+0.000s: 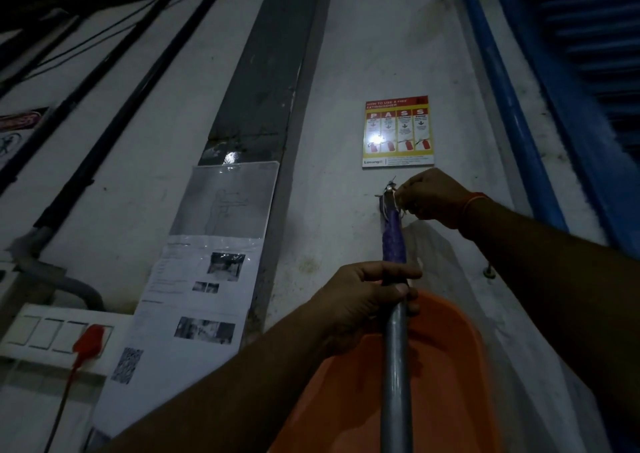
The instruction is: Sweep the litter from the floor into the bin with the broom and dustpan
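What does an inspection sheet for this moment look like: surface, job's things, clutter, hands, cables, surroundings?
Surface: dim white wall; no floor in view.
Job's things: grey handle with purple top, hanging at a wall hook; orange dustpan behind it; no bin or litter seen.
Clutter: nothing seen.
Hands: left hand grips the handle below the purple part; right hand pinches the loop at the hook.
Cables: black conduits run up the wall; red plug in the switch panel.
Surroundings: fire extinguisher poster, laminated sheets, blue shutter.
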Motion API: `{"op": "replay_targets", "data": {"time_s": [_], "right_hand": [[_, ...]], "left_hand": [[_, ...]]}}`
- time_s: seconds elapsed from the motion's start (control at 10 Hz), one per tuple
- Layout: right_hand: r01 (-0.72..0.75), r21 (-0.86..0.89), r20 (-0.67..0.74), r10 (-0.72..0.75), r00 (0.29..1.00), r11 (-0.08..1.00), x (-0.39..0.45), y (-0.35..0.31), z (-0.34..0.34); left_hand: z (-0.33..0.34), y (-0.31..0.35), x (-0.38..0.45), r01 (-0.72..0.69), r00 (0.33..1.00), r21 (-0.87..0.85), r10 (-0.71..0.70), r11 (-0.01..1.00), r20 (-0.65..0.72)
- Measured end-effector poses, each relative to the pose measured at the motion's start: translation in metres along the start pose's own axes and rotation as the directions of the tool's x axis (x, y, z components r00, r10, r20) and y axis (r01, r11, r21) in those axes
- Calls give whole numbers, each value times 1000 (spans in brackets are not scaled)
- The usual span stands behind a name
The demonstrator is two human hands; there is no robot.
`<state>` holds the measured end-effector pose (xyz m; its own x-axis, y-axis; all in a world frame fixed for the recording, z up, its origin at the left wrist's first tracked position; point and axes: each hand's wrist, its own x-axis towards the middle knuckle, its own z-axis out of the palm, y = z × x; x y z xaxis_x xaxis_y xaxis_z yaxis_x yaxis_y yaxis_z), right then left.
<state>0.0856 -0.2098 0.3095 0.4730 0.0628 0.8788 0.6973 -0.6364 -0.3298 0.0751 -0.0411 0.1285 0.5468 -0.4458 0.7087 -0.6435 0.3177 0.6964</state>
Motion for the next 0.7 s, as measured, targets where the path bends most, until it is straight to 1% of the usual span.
{"op": "replay_targets", "data": {"time_s": [0.1,0.3,0.4,0.5,0.6,0.7], "right_hand": [[11,-24,-11,-11,1000,1000,-2,-1,2],[73,-40,-84,-76,994,997,-14,-1,12],[57,-50,-97,-62,993,997,-22,2,20],[47,-14,-94,-48,994,999,-35,5,22],[76,3,-99,-76,992,997,-47,7,21],[115,-40,-137,-119,983,993,-63,3,19]], "left_hand": [[-1,-1,-2,3,1000,3,-3,1000,1],[0,-4,-7,30,999,28,-29,999,-26],[-1,-9,-11,10,999,80,-6,997,-50],[-6,-13,-14,-14,999,170,22,985,-44],[-12,-16,-15,-29,999,249,34,968,-14],[-13,-13,-19,-69,997,302,76,951,-10]]}}
